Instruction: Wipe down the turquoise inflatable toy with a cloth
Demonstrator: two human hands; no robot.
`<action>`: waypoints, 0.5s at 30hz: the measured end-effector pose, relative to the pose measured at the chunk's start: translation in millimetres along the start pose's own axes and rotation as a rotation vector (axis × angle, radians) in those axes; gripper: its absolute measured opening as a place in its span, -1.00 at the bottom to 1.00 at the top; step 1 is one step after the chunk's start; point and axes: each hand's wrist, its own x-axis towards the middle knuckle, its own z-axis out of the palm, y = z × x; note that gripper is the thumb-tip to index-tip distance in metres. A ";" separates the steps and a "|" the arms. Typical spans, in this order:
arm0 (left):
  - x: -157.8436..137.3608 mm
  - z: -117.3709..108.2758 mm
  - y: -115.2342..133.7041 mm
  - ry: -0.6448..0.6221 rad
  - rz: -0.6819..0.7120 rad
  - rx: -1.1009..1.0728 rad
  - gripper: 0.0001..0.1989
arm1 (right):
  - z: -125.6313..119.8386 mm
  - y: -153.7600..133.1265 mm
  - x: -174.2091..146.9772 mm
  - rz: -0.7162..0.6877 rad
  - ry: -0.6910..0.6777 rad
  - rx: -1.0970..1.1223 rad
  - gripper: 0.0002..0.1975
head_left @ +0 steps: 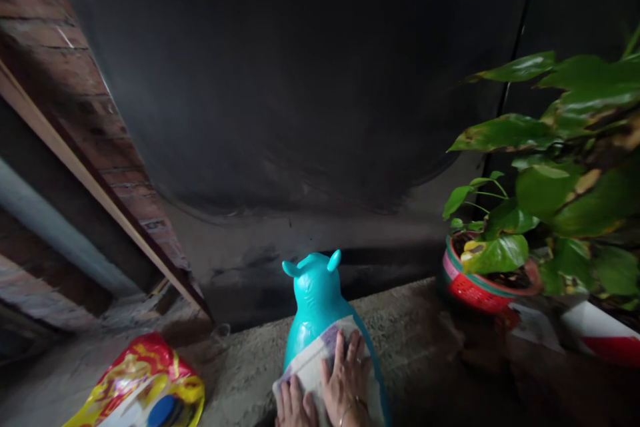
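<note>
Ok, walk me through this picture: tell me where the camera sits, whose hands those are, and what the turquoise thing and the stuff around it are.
There is one picture, taken by a camera worn on a person's head, looking forward and down. No machine is involved: the two bare hands at the bottom edge belong to the wearer. The left hand and right hand both lie flat, fingers spread, pressing a pale cloth against the back of a turquoise animal-shaped toy with small ears. Nothing is gripped; the palms rest on the cloth. The toy stands on a rough concrete ledge. To the left lies a red and yellow bag. To the right a leafy plant grows in a red and green pot. Behind is a dark wall.
</note>
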 end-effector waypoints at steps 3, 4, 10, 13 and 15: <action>24.9 -12.3 16.0 -0.101 -0.011 -0.014 -0.43 | 5.3 -1.2 27.0 -0.044 0.013 0.043 -0.31; 31.7 -15.0 22.2 -0.086 -0.024 -0.025 -0.42 | 7.1 -2.1 34.8 -0.053 0.014 0.044 -0.31; 51.4 -17.3 38.8 -0.047 -0.016 -0.093 -0.37 | 7.4 -12.8 57.2 -0.036 -0.004 -0.060 -0.34; 53.8 -18.7 33.3 -0.108 0.012 -0.058 -0.40 | 6.2 -12.5 53.4 -0.040 -0.010 -0.080 -0.36; 50.0 -22.2 30.3 -0.155 0.016 -0.018 -0.42 | 8.1 -7.4 45.5 -0.061 -0.007 -0.063 -0.37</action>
